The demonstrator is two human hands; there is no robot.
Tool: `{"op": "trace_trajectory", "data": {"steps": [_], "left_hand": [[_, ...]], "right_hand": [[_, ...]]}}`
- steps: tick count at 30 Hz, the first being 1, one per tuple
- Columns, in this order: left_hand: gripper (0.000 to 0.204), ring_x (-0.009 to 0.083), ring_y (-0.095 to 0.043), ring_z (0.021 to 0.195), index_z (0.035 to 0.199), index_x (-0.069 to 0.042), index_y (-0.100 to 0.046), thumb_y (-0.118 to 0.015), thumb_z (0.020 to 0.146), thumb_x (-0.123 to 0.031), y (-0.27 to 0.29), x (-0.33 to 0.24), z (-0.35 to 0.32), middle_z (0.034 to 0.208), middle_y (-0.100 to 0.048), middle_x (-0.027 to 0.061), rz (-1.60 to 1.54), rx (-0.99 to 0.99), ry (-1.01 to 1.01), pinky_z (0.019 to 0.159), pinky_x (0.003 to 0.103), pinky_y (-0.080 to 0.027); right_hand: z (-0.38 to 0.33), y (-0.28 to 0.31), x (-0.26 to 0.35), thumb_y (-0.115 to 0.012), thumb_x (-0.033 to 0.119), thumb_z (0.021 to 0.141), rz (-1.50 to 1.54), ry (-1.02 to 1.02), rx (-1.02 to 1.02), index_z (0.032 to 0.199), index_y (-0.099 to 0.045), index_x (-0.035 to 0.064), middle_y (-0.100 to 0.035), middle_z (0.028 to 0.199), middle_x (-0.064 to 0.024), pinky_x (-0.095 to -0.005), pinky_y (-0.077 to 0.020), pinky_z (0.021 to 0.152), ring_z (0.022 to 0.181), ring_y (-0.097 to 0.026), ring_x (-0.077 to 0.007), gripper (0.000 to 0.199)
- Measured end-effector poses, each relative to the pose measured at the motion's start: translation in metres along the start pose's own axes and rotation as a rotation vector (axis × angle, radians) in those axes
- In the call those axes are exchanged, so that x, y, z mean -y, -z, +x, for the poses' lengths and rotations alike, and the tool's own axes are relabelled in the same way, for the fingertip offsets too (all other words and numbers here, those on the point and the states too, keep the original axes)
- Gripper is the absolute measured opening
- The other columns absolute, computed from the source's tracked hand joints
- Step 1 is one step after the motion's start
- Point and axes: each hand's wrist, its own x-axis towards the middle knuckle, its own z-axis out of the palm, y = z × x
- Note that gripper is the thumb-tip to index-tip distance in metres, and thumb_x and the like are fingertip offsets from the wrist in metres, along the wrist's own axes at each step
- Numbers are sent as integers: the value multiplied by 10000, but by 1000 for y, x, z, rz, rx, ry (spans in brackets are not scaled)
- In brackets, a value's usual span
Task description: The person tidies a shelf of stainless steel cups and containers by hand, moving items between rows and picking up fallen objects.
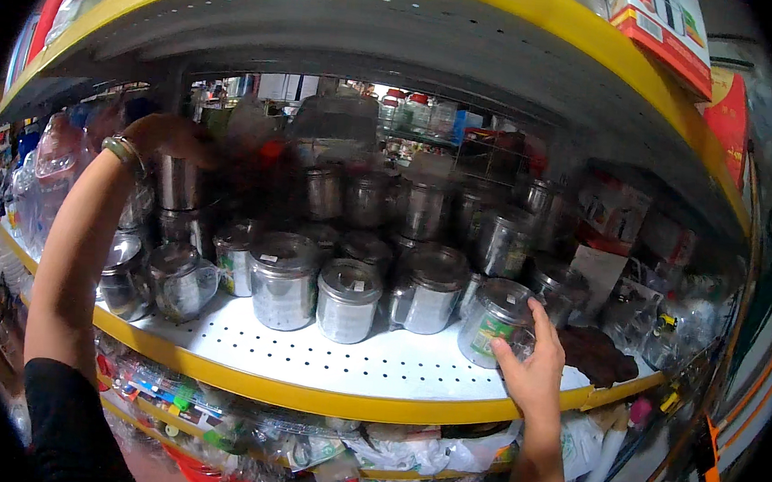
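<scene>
Right grip (539, 366), half closed, is set around a metal canister (483, 319) at near right, presumably light, rigid and slippery, best held mid-body; blurred left hand's (174, 139) hold cannot be told.

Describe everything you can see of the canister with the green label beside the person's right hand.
The canister is a squat, silvery cylinder that looks metallic, with a green label on its front. Its round lid is on and bears a small pale sticker. It stands upright near the front of the white perforated shelf. The right hand is at its right side, thumb by the label; how firmly it grips is unclear.
</scene>
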Motion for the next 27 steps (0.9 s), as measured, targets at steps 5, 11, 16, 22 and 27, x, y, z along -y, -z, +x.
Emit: {"op": "trace_trajectory", "data": {"steps": [5,11,16,22,27], "left_hand": [[703,325,-564,1325,1415,-153,-607,-672,858,-575,14,-6,-7,1468,-570,157,93,-262,-171,1105,408,-446],[760,299,-579,1301,1459,-105,-561,-740,836,-502,78,-167,-45,1446,-592,156,-388,-264,-397,1094,392,-449],[781,357,-555,1315,1465,-99,-547,-743,832,-512,93,-268,-55,1426,-594,194,-402,-264,-662,1098,435,-441],[889,387,-592,1255,1330,-5,-612,-780,699,-608,104,-328,20,1330,-617,296,-507,-573,-651,1021,459,-488],[827,368,-651,1170,1309,-20,-639,-801,698,-554,133,-362,58,1270,-675,242,-592,-546,-610,1000,442,-511]], "right_hand": [[1,-3,6,-823,147,768,-9,24,17,1419,-505,-10,-594,1333,-256,-442,-490,1017,1204,-612,-413,742],[-2,6,-2,-820,163,774,-40,20,-3,1422,-499,-2,-592,1324,-252,-450,-496,1001,1191,-611,-425,741],[-2,4,2,-808,182,787,-74,6,21,1443,-475,18,-586,1316,-251,-461,-505,979,1170,-609,-440,754],[-1,0,3,-801,201,798,-48,67,36,1463,-450,19,-558,1326,-310,-500,-506,962,1163,-592,-497,773],[-3,4,3,-810,153,778,-57,-16,41,1440,-475,-27,-574,1351,-295,-445,-472,1047,1228,-594,-437,764]]}}
